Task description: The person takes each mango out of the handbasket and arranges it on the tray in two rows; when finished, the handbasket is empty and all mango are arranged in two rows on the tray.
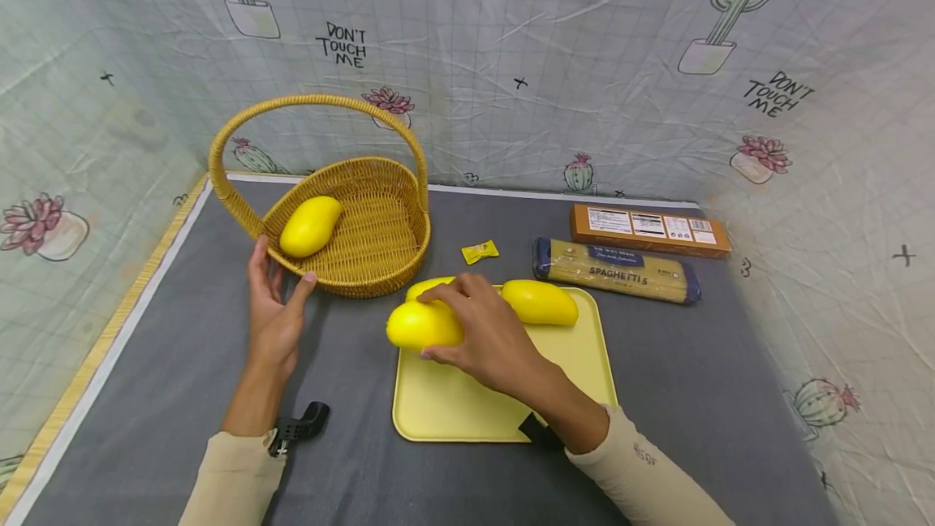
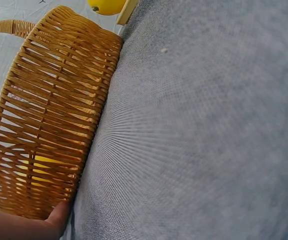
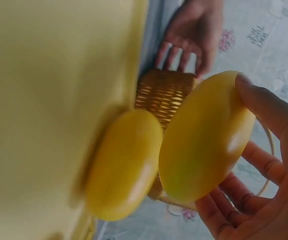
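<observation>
Curling thumb and fingers around a yellow mango [image 1: 422, 326], the right hand [image 1: 488, 335] holds it near the tray [image 1: 467, 416]; the left hand [image 1: 276, 323], spread wide, touches the basket [image 1: 383, 246], presumably to steady it.

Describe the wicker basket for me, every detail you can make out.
The wicker basket is golden brown, woven from thin strands with small gaps in its wall, and looks like rattan or a similar material. A single tall, wrapped handle arches over it. It stands upright on the gray cloth, beyond and left of the yellow tray. One yellow mango lies inside at the left. The left hand touches its near left side.
</observation>
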A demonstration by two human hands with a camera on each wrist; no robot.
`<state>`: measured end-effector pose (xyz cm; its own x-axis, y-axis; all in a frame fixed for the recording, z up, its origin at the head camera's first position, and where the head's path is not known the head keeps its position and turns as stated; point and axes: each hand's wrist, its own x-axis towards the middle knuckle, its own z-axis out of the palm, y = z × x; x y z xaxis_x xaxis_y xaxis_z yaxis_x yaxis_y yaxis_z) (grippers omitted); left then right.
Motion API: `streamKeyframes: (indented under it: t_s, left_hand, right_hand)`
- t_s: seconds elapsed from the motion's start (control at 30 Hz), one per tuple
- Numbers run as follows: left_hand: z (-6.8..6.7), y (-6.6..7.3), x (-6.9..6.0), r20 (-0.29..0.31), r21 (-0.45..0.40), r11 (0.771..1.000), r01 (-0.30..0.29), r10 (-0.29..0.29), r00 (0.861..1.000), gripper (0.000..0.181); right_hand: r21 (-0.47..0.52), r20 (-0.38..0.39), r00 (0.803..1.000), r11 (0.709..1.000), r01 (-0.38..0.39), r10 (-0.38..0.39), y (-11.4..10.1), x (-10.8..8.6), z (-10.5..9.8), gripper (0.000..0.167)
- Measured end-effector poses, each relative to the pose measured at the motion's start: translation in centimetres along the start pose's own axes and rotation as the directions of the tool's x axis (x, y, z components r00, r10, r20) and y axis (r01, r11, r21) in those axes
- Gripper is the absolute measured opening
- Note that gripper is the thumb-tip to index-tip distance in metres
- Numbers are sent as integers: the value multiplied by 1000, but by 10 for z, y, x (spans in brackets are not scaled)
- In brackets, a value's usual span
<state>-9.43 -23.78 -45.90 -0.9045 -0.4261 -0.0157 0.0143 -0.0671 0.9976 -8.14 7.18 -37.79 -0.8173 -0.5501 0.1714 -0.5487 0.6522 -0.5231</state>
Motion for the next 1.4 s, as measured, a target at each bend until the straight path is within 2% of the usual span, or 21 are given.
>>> streamKeyframes:
  t_s: [0.2,0.4,0.8,0.97,1.13,1.4]
  left_hand:
    - [0,0,0,-1,22,1000,11,-10,1000,92]
    - [-1,-1,1,-2,28,999,18,-18,1000,92]
    - [0,1,0,-6,23,1000,13,-13,1000,92]
    - [1,1,0,2,2,1000,12,-12,1000,92]
    - [2,1,-1,6,0,1000,11,-11,1000,92]
    - [1,1,-1,0,4,1000,18,-18,1000,91]
  right_hand:
    - [-55,70,997,998,-22,25,10,-14,16,64]
    - [-87,121,992,996,-22,33,14,-20,29,64]
    - [-160,131,991,986,38,-16,10,-20,35,64]
    - [-184,137,990,981,55,-30,8,-19,30,70]
    - [-156,121,992,986,59,-40,6,-14,17,70]
    - [-99,80,995,992,74,-66,4,13,-8,65]
